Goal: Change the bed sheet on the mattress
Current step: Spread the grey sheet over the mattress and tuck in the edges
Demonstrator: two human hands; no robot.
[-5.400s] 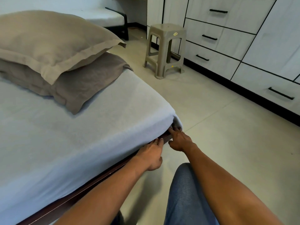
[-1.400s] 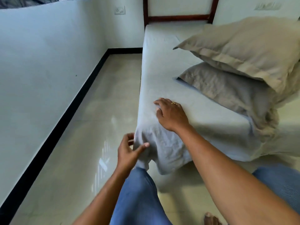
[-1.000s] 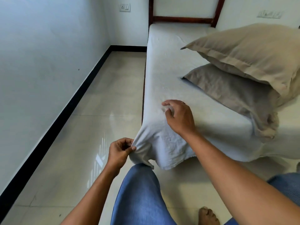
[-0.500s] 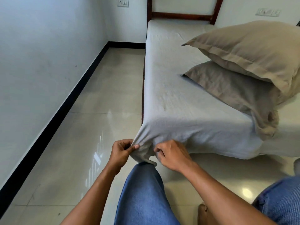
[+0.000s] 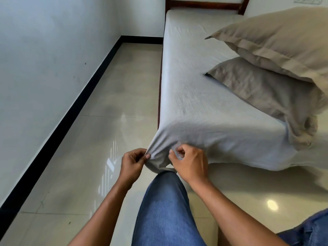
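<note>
A pale grey bed sheet (image 5: 195, 96) covers the mattress, which runs away from me toward a dark wooden headboard (image 5: 204, 4). The sheet's near left corner is pulled off the mattress and hangs stretched toward me. My left hand (image 5: 132, 162) pinches the tip of that corner between thumb and fingers. My right hand (image 5: 188, 162) grips a bunch of the same corner just to the right, fingers curled into the cloth. Both hands are just above my knee in blue jeans (image 5: 165, 206).
Two pillows lie stacked on the right of the bed, a beige pillow (image 5: 276, 39) on a grey-brown pillow (image 5: 262, 89). A white wall (image 5: 44, 68) with a black skirting runs along the left. Glossy tiled floor (image 5: 99, 139) lies between wall and bed.
My right hand has left the top of the mattress and come down to grip the hanging corner beside my left hand. The corner is drawn further toward me.
</note>
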